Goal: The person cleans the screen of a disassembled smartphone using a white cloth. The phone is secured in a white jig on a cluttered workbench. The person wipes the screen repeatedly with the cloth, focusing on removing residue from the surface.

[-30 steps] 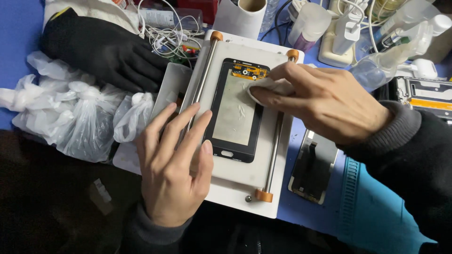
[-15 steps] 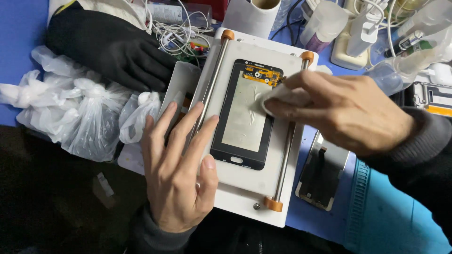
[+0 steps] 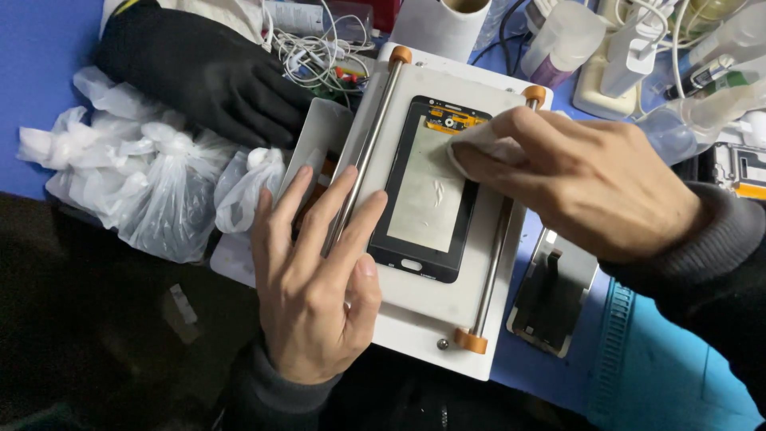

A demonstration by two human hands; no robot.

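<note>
A black-framed phone screen panel [image 3: 427,199] lies face up on a white flat machine plate [image 3: 435,307] between two metal rods with orange end caps. My right hand [image 3: 574,179] presses a small white wipe [image 3: 483,144] against the panel's upper right part. My left hand [image 3: 315,275] rests flat, fingers spread, on the plate's left side and over the left rod [image 3: 363,156], holding nothing.
Tied white plastic bags [image 3: 136,191] and a black glove [image 3: 199,72] lie to the left. White cables [image 3: 315,48], a paper roll [image 3: 437,28] and plastic bottles [image 3: 562,40] stand at the back. A dark phone part [image 3: 550,299] lies on the blue mat, right of the plate.
My right hand with the wipe has slid a little across the upper part of the panel. The view has shifted slightly. My left hand stays flat on the plate.
</note>
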